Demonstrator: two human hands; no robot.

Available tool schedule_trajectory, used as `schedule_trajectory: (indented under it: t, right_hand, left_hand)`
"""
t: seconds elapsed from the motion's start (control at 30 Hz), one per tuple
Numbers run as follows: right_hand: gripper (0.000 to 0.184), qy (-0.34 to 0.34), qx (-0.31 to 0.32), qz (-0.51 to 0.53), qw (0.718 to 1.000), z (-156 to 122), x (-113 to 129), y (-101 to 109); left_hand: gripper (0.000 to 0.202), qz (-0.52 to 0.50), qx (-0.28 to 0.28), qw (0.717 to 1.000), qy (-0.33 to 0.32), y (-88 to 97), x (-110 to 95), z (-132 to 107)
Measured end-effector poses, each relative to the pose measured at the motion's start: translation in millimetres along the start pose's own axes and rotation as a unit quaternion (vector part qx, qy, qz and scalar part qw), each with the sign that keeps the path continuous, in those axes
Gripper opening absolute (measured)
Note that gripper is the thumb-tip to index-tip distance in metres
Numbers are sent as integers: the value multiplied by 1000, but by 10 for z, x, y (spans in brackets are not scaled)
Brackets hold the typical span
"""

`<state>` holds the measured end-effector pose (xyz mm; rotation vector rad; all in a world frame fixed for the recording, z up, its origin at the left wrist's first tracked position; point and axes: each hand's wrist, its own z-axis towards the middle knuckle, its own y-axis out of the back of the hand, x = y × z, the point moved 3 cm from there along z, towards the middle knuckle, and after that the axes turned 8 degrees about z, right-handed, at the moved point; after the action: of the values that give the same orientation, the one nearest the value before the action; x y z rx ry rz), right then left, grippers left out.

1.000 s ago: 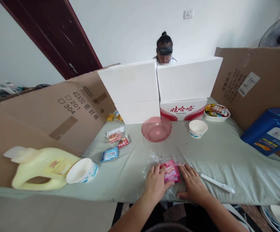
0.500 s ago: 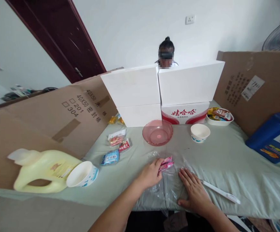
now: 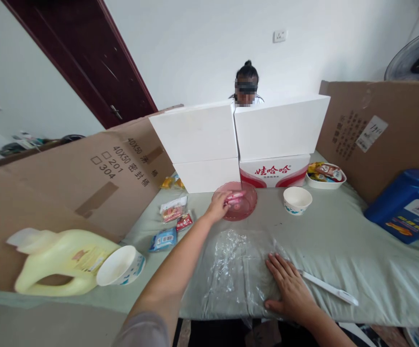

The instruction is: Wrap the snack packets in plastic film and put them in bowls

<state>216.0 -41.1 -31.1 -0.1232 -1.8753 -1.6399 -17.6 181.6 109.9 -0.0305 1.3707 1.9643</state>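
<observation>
Pink wrapped snack packets (image 3: pixel 235 196) are held in the closed fingers of my left hand (image 3: pixel 218 206), over the translucent pink bowl (image 3: pixel 247 210). Whether the packets touch the bowl's bottom I cannot tell. My right hand (image 3: pixel 289 285) lies flat, fingers spread, on the right edge of a clear plastic bag (image 3: pixel 231 270) spread at the table's front. A white-handled utility tool (image 3: pixel 334 288), slim and long, lies just right of my right hand, its far end near the fingers.
Several snack packets (image 3: pixel 163 239) lie at left, near a paper bowl (image 3: pixel 121 266) and a yellow jug (image 3: pixel 65 262). Right stand another paper bowl (image 3: pixel 297 200), a white snack dish (image 3: pixel 327 183) and a blue jug (image 3: pixel 408 207). White boxes (image 3: pixel 195 135) stand before a person (image 3: pixel 246 86); cardboard (image 3: pixel 372 120) flanks the table.
My left hand has carried the pink packets forward from above the plastic bag to the pink bowl. My right hand has stayed flat on the bag. The view has shifted slightly.
</observation>
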Motion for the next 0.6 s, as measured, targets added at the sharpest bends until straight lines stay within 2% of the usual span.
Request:
schedule_trajectory:
  t: [0.07,0.17,0.2,0.3,0.37,0.43,0.53,0.6]
  right_hand:
    - [103,-2,3,2,1000,-1,11,16]
    - [101,2,2,6,1000,-13,44,18]
    - [101,1,2,5,1000,-17,57,14]
    - [103,-6,14,-6,1000,-12,65,12]
    - [103,-15,17,-17,1000,32,11,55]
    - [95,-52,-30,-38,997,111,-108,178]
    - [74,-137,-194,-69,969,202,-284,477]
    - [62,-124,-262,-56,955,199,-257,639]
  left_hand:
    - [40,2,0,1000,-1,-44,-81,-111]
    - [25,-16,3,1000,-19,-68,-309,-529]
    - [22,-35,33,998,-32,-79,-397,-714]
    - [14,-75,191,976,-74,-130,-626,-1323]
    - [11,-60,254,962,-82,-143,-705,-1692]
    - [15,-37,283,956,-72,-140,-730,-1979]
    - [25,-10,292,955,-46,-117,-725,-2243]
    - [44,4,300,953,-37,-104,-714,-2336]
